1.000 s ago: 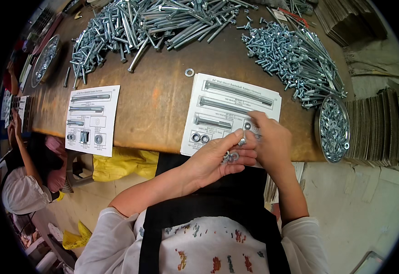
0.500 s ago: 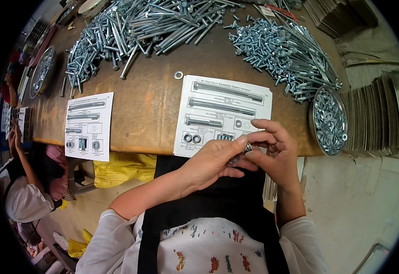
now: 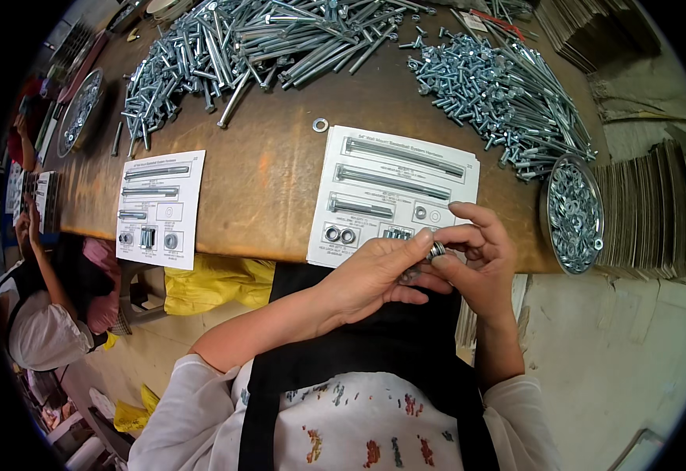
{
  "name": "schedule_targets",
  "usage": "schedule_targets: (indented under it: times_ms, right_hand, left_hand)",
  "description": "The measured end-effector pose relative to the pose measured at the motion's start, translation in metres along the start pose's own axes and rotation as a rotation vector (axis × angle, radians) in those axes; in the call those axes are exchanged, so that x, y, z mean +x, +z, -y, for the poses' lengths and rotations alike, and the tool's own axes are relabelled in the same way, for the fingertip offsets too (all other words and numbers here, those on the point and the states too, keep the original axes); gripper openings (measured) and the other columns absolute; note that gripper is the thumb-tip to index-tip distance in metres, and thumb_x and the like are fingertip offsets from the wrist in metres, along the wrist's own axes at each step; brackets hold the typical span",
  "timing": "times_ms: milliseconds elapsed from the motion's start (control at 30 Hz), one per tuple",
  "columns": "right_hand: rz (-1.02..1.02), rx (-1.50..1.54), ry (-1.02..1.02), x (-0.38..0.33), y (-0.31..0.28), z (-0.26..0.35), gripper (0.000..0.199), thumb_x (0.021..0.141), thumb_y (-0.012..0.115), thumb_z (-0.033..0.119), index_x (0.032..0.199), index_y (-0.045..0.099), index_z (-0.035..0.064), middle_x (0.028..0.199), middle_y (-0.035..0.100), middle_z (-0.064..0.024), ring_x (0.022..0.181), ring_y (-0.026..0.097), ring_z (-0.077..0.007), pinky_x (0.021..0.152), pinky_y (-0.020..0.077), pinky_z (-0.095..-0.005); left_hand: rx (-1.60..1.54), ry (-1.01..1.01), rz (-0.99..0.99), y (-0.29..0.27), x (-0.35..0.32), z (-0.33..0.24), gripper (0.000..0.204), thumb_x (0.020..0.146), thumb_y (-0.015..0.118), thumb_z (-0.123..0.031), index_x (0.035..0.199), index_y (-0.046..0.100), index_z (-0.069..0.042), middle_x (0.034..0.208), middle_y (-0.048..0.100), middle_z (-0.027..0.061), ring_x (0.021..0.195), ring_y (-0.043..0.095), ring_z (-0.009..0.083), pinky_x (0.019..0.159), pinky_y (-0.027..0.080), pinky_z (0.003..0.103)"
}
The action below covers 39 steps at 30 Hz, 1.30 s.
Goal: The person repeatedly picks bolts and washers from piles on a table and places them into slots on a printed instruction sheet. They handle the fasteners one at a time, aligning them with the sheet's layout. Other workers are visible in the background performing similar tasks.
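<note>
A small stack of silver washers [image 3: 435,250] was pinched between the fingertips of the left hand [image 3: 374,275] and the right hand [image 3: 480,263], both closed on it, just over the near edge of the brown counter [image 3: 272,169]. Directly beyond the hands, a white parts card [image 3: 394,196] with bolts and nuts mounted on it was laid at that edge. A round tin of washers [image 3: 573,213] was set near the right edge. Loose bolts [image 3: 256,43] were heaped along the far edge.
</note>
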State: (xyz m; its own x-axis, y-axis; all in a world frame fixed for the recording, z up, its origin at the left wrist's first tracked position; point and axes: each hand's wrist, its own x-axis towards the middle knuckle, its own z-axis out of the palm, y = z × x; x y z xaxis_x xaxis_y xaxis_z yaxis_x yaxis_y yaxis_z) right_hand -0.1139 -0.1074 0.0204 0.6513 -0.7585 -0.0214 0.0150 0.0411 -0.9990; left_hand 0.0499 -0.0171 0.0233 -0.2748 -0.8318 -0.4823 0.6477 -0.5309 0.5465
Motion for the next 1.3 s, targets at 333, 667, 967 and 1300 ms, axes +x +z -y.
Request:
schedule_targets:
  times_ms: [333, 667, 967, 1300]
  right_hand:
    - [-0.173, 0.082, 0.015, 0.004, -0.006, -0.008, 0.052, 0.078, 0.071, -0.005, 0.126, 0.055, 0.0015, 0.097, 0.072, -0.0094, 0.086, 0.068, -0.0128, 0.078, 0.0539, -0.0261]
    - [-0.055, -1.202, -0.386, 0.03, -0.012, -0.031, 0.04, 0.078, 0.07, 0.01, 0.117, 0.063, 0.0126, 0.08, 0.067, -0.0051, 0.075, 0.066, -0.0233, 0.062, 0.0515, -0.0363]
    - [-0.113, -0.866, -0.24, 0.026, -0.007, 0.002, 0.044, 0.077, 0.072, 0.003, 0.119, 0.06, 0.0066, 0.087, 0.071, -0.0095, 0.08, 0.069, -0.0196, 0.066, 0.0538, -0.0319]
    - [0.058, -0.155, -0.07, 0.007, -0.002, 0.004, 0.049, 0.077, 0.076, -0.002, 0.122, 0.059, 0.0034, 0.096, 0.072, -0.0058, 0.079, 0.065, -0.0092, 0.071, 0.0527, -0.0243]
  left_hand:
    - [-0.012, -0.08, 0.028, -0.003, 0.0, 0.003, 0.062, 0.099, 0.047, -0.056, 0.121, 0.06, 0.001, 0.111, 0.066, 0.0103, 0.103, 0.066, 0.0174, 0.082, 0.053, 0.028]
    - [-0.243, -0.104, -0.052, -0.014, 0.011, 0.016, 0.058, 0.102, 0.042, -0.052, 0.124, 0.058, -0.001, 0.112, 0.064, 0.0065, 0.103, 0.065, 0.0158, 0.081, 0.053, 0.026]
    - [-0.174, -0.039, -0.086, -0.007, 0.006, 0.002, 0.06, 0.102, 0.042, -0.054, 0.124, 0.057, 0.0, 0.113, 0.064, 0.0083, 0.102, 0.065, 0.0161, 0.084, 0.052, 0.028]
    - [-0.035, -0.012, -0.059, 0.007, 0.0, 0.001, 0.065, 0.102, 0.036, -0.057, 0.129, 0.055, -0.001, 0.118, 0.063, 0.0075, 0.103, 0.064, 0.0148, 0.086, 0.056, 0.029]
